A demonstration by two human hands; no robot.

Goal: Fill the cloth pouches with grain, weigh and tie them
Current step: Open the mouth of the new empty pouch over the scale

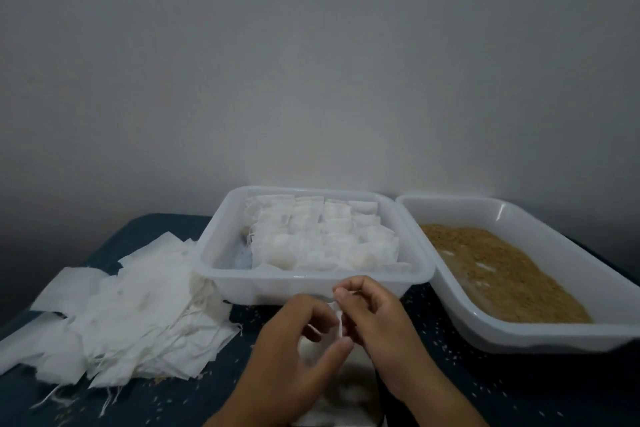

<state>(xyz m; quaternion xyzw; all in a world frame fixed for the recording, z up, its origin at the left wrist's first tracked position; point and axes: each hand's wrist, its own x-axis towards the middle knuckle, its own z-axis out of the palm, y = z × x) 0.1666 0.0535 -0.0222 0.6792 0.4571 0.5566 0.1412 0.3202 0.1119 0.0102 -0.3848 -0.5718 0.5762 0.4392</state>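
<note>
Low in the middle, both hands meet over a small white cloth pouch [313,350]. My left hand [294,354] curls round the pouch body and pinches its string. My right hand [377,326] pinches the string at the pouch neck [340,321]. Behind them stands a clear tray [311,279] packed with several filled white pouches [322,239]. To the right, a second clear tray [519,334] holds brown grain [491,267]. A heap of flat unfilled pouches [124,315] lies at the left. Below the hands something pale and blurred [346,399] is mostly hidden.
Everything sits on a dark blue cloth-covered table [467,388] sprinkled with loose grains. A plain grey wall [311,62] rises close behind the trays. Loose strings trail from the pouch heap toward the table's front left.
</note>
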